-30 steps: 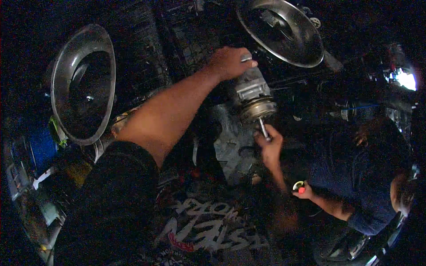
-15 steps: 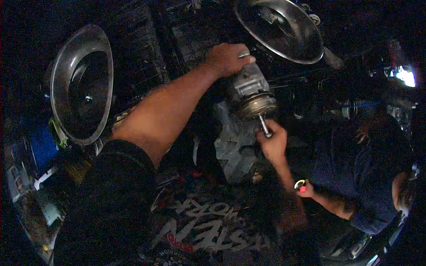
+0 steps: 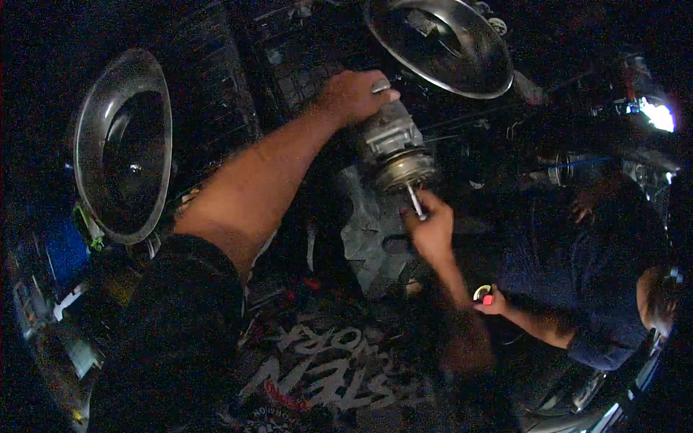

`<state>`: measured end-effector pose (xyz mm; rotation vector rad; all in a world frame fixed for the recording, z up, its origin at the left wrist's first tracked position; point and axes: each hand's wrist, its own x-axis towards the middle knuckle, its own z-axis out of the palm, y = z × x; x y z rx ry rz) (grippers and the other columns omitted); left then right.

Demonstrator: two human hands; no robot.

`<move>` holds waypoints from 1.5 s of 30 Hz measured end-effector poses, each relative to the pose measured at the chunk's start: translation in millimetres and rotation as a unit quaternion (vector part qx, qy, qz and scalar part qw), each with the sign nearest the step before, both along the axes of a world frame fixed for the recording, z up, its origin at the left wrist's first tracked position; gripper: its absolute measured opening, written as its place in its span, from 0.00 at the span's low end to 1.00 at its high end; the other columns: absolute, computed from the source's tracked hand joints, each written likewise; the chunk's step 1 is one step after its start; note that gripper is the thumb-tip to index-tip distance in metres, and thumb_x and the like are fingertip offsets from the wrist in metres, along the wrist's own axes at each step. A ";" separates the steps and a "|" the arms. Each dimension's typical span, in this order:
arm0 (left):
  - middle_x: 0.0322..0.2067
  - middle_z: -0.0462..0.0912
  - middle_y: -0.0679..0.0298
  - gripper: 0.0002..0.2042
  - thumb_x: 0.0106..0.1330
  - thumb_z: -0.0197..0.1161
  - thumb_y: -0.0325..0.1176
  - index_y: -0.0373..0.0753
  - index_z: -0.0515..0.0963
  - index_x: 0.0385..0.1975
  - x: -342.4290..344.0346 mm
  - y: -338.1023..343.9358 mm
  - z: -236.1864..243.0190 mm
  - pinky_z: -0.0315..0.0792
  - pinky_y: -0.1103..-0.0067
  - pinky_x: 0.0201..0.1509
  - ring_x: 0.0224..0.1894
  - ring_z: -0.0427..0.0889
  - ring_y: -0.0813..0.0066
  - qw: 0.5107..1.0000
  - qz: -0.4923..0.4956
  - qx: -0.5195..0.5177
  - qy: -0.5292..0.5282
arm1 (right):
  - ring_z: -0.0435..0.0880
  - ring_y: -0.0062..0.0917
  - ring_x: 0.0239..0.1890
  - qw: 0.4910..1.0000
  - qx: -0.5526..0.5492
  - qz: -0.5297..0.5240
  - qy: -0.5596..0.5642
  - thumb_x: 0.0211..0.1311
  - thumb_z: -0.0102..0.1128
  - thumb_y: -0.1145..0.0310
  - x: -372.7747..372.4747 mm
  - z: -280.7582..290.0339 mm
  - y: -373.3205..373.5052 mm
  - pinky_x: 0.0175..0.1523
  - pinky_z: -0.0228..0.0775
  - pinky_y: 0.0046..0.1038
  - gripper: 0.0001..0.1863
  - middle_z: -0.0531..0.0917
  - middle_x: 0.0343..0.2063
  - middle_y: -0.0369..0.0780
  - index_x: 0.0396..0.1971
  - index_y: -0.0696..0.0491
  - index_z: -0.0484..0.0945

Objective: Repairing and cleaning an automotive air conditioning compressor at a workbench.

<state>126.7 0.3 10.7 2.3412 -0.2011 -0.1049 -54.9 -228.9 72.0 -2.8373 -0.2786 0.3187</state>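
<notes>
A grey metal compressor (image 3: 390, 133) with a round pulley (image 3: 406, 170) at its lower end hangs tilted in the middle of the head view. My left hand (image 3: 357, 96) grips its upper end, the fingers wrapped over the top. From the pulley's face a slim chrome rod (image 3: 415, 200) points down toward me. Around that rod the fingers of my right hand (image 3: 432, 225) are closed, just below the pulley; whether a handle sits inside the palm is hidden.
Dark engine parts surround the work, with a large oval headlight (image 3: 124, 148) at left and another (image 3: 440, 47) at the top. On the right, a person in a dark blue shirt holds a small round yellow-and-red item (image 3: 485, 296). Bright light (image 3: 657, 115) glares at far right.
The whole view has shifted slightly, so everything sits a little farther left. Both hands keep their hold on the compressor and the rod.
</notes>
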 end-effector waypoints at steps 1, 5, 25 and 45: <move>0.42 0.86 0.51 0.27 0.63 0.60 0.65 0.47 0.83 0.46 0.3 1.9 2.9 0.76 0.57 0.54 0.47 0.85 0.47 1.000 0.002 0.000 0.000 | 0.82 0.37 0.26 0.990 0.114 -0.071 0.052 0.52 0.68 0.63 -3.6 -0.1 4.4 0.31 0.74 0.34 0.19 0.84 0.27 0.45 0.43 0.56 0.80; 0.43 0.86 0.51 0.27 0.63 0.60 0.64 0.46 0.83 0.46 4.8 13.1 -1.5 0.76 0.56 0.55 0.49 0.84 0.47 0.999 -0.029 0.010 -0.018 | 0.75 0.26 0.22 0.748 0.531 -0.325 0.230 0.59 0.62 0.65 -8.4 0.5 16.3 0.27 0.68 0.27 0.17 0.80 0.23 0.37 0.44 0.59 0.79; 0.45 0.86 0.51 0.28 0.64 0.60 0.64 0.46 0.82 0.49 -2.6 7.7 7.8 0.75 0.55 0.56 0.50 0.83 0.45 0.999 -0.022 -0.002 -0.025 | 0.82 0.28 0.29 0.952 0.229 -0.181 0.092 0.57 0.67 0.63 -7.7 0.7 2.4 0.43 0.73 0.37 0.16 0.82 0.25 0.38 0.41 0.58 0.81; 0.40 0.87 0.50 0.24 0.62 0.63 0.61 0.46 0.83 0.44 -4.1 0.3 15.9 0.76 0.55 0.53 0.45 0.84 0.44 0.999 -0.012 -0.052 -0.009 | 0.87 0.38 0.27 0.986 0.156 -0.051 0.009 0.56 0.64 0.54 4.2 -10.5 -19.6 0.33 0.79 0.35 0.20 0.86 0.24 0.45 0.42 0.54 0.82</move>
